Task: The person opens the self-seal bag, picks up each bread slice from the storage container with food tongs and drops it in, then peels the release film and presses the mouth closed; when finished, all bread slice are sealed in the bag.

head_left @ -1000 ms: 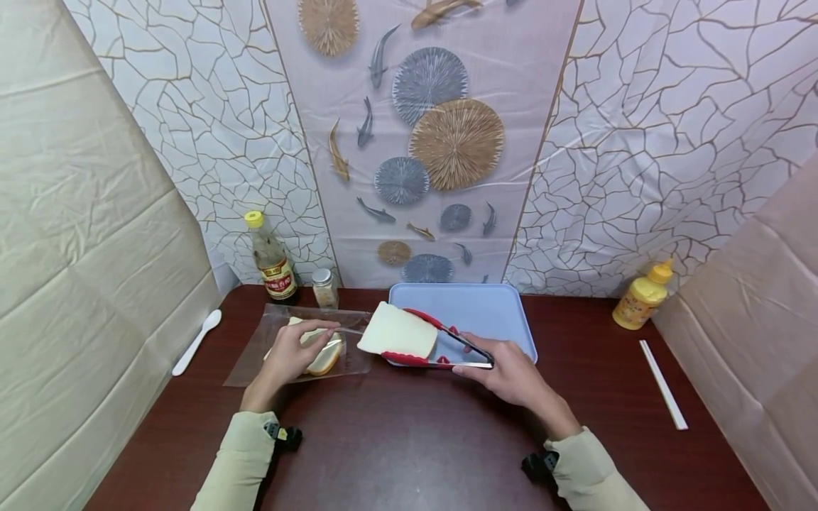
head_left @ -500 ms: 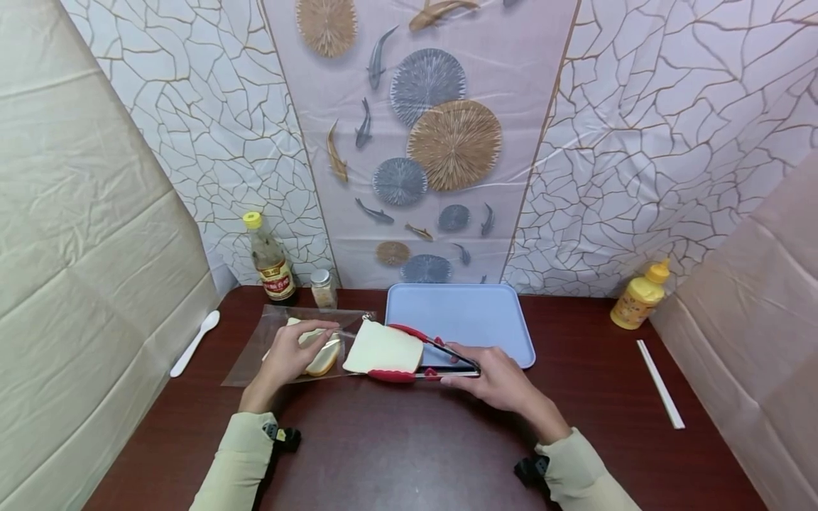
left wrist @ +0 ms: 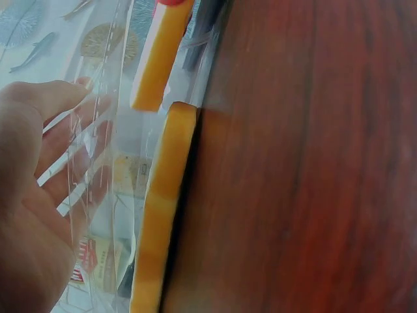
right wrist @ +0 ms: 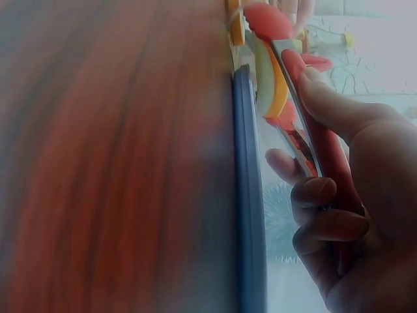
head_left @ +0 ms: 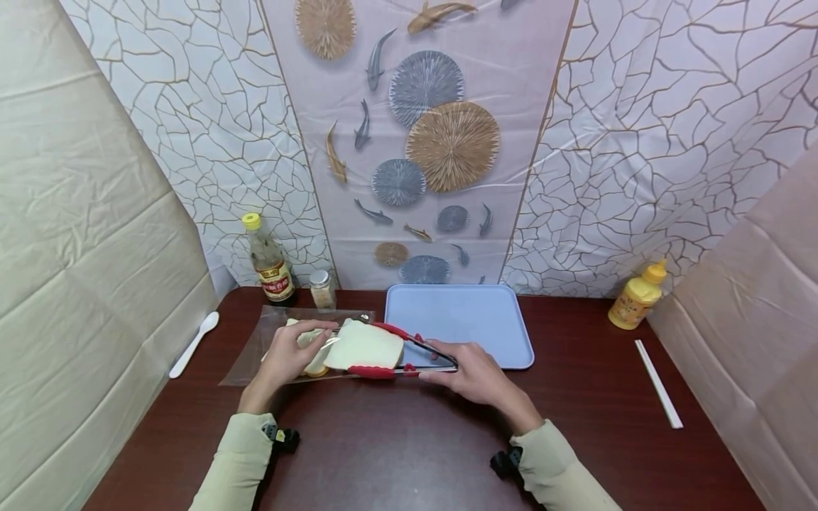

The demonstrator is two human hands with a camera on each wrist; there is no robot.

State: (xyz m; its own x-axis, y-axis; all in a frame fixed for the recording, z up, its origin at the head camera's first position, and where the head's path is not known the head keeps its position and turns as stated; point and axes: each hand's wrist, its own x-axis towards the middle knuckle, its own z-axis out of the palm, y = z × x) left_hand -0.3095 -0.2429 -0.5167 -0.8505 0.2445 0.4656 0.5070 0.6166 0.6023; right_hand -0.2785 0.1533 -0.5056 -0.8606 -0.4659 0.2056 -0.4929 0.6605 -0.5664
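My right hand (head_left: 473, 372) grips red tongs (head_left: 409, 348), and the tongs pinch a white bread slice (head_left: 364, 345). The slice hangs at the mouth of a clear plastic bag (head_left: 255, 355) lying on the dark table. My left hand (head_left: 287, 355) holds the bag's upper film, with the fingers behind the plastic (left wrist: 111, 130) and the thumb in front. Another bread slice (left wrist: 163, 215) lies inside the bag, edge-on in the left wrist view, and the held slice (left wrist: 159, 52) hovers just beyond it. In the right wrist view my right hand (right wrist: 352, 228) curls round the tongs' handles (right wrist: 313, 130).
A light blue tray (head_left: 473, 312) lies behind my right hand. A sauce bottle (head_left: 268, 262) and a small jar (head_left: 322, 289) stand at the back left, and a white spoon (head_left: 194, 343) lies at the left. A yellow squeeze bottle (head_left: 633, 304) and chopsticks (head_left: 658, 383) are at the right.
My right hand has carried the tongs and the bread slice leftward, from over the tray's front edge to the bag's mouth. My left hand has stayed on the bag.
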